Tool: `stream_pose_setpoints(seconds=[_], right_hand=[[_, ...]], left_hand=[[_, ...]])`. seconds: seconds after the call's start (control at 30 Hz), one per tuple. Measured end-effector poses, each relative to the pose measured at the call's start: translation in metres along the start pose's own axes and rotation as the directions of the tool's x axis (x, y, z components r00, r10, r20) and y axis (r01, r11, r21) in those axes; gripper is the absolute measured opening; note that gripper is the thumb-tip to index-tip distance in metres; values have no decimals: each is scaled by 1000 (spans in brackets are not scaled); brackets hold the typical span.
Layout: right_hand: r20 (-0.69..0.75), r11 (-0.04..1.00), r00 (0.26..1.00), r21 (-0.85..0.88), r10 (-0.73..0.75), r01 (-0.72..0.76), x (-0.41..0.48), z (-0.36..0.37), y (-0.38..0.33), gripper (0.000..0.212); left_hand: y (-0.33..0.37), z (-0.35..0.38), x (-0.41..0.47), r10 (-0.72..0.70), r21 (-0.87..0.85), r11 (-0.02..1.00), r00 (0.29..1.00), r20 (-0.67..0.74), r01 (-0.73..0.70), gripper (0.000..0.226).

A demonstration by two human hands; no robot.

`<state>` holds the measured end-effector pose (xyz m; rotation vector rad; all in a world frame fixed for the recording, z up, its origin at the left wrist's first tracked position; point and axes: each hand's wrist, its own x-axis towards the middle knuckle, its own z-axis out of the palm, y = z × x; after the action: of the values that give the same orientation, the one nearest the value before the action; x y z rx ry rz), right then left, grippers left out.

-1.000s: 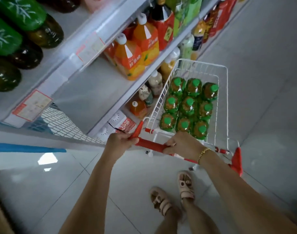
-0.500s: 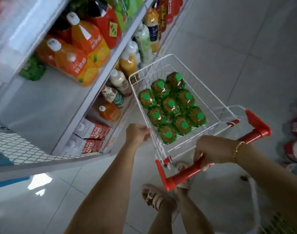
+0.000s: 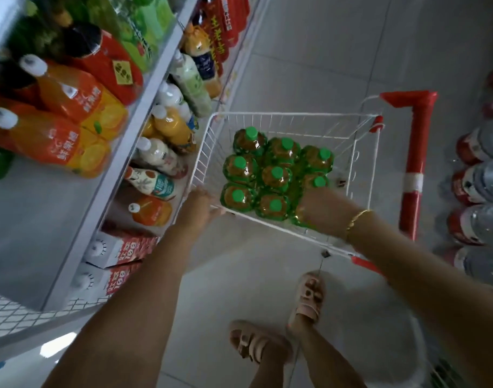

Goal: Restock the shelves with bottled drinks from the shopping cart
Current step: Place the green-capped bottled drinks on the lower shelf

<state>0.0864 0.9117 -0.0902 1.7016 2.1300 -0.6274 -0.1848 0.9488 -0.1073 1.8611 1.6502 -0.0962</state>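
A white wire shopping cart (image 3: 270, 116) with a red handle (image 3: 416, 163) stands beside the shelves, its handle turned to the right. Several green-capped tea bottles (image 3: 276, 175) stand packed inside it. My left hand (image 3: 199, 204) grips the basket's near-left rim corner. My right hand (image 3: 321, 207) reaches into the basket and closes over the near-right bottle (image 3: 302, 219), which it mostly hides. The shelf (image 3: 29, 219) at left has a bare stretch in front of the orange juice bottles (image 3: 60, 141).
The shelves on the left hold orange, red, green and milky drink bottles, and cartons (image 3: 119, 250) sit on the lowest level. Packs of water bottles (image 3: 480, 186) line the floor at right. My sandalled feet (image 3: 307, 298) stand just behind the cart.
The cart has swung so that its handle points right. My right hand left the red handle and went into the basket onto a bottle. My left hand stays on the rim.
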Motion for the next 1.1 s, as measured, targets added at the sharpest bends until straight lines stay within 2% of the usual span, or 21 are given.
stream_pose_setpoints(seconds=[0.03, 0.07, 0.17, 0.23, 0.27, 0.37, 0.47, 0.53, 0.57, 0.63, 0.67, 0.73, 0.8, 0.93, 1.1], right_hand=[[54, 991, 998, 129, -39, 32, -8, -10, -16, 21], [155, 989, 987, 150, -32, 9, 3, -10, -40, 28], [189, 985, 982, 163, 16, -47, 10, 2, -45, 28], [229, 964, 968, 216, 105, -156, 19, 9, -26, 22], [223, 962, 971, 234, 85, -138, 19, 8, -21, 21], [244, 950, 970, 298, 20, -94, 24, 8, -13, 21], [279, 927, 960, 367, -27, -81, 27, 4, -5, 26], [204, 885, 978, 449, 31, -121, 26, 8, 3, 29], [141, 837, 983, 518, 116, -173, 26, 13, 8, 30], [80, 708, 950, 649, 301, -279, 23, 25, 12, 41], [85, 696, 942, 653, 326, -300, 22, 29, 11, 48], [126, 726, 949, 618, 288, -302, 26, 39, 7, 52], [135, 719, 948, 623, 289, -307, 34, 39, 3, 46], [37, 770, 948, 574, 315, -278, 50, 37, -4, 30], [-33, 808, 938, 519, 346, -280, 41, 22, -15, 30]], left_hand=[[1, 3, -2, -21, -25, 999, 1000, 21, 21, 33], [2, 8, -4, -15, -56, 998, 1000, 19, 16, 28], [10, 22, -9, 4, -114, 993, 999, -37, -8, 22], [16, 28, -12, 12, -113, 993, 997, -75, -21, 23], [17, 31, -12, 4, -108, 994, 997, -72, -12, 25], [17, 33, -5, -57, -114, 992, 998, 21, 59, 30], [21, 25, 9, -99, -170, 978, 986, 134, 121, 45], [30, 23, 18, -92, -245, 964, 994, 66, 105, 48], [35, 24, 23, -73, -244, 967, 997, 22, 76, 52], [44, 33, 29, -25, -198, 980, 1000, 5, 25, 56], [47, 39, 32, -6, -167, 986, 1000, 16, 8, 56], [51, 50, 35, 18, -117, 993, 1000, 13, -17, 52], [52, 57, 39, 42, -93, 995, 998, -36, -46, 46], [52, 60, 47, 127, -93, 987, 990, -67, -133, 35], [43, 47, 37, 98, -153, 980, 979, -178, -126, 33]])
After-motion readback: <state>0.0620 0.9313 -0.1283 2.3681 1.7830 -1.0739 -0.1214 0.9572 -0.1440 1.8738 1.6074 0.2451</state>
